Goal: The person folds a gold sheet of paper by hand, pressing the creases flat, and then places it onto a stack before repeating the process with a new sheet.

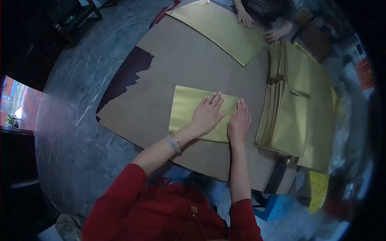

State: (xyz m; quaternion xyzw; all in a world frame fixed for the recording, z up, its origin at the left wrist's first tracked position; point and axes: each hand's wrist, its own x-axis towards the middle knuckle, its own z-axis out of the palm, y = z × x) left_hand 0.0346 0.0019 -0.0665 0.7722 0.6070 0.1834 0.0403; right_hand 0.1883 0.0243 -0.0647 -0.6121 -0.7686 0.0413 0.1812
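Note:
A folded gold paper sheet [183, 110] lies on the brown cardboard-covered table [161, 100] in front of me. My left hand [208, 114] rests flat on its middle, fingers spread a little, a ring on one finger and bracelets at the wrist. At the sheet's right edge, my right hand [239, 120] lies with its fingers extended, turned partly on its side. Neither hand grasps anything.
To the right stands a thick stack of folded gold paper [295, 112]. A large gold sheet [221, 28] lies at the far side, under a co-worker's hands [246, 19]. A black strap-like object [276, 174] sits near the front edge, above a blue stool [277, 207].

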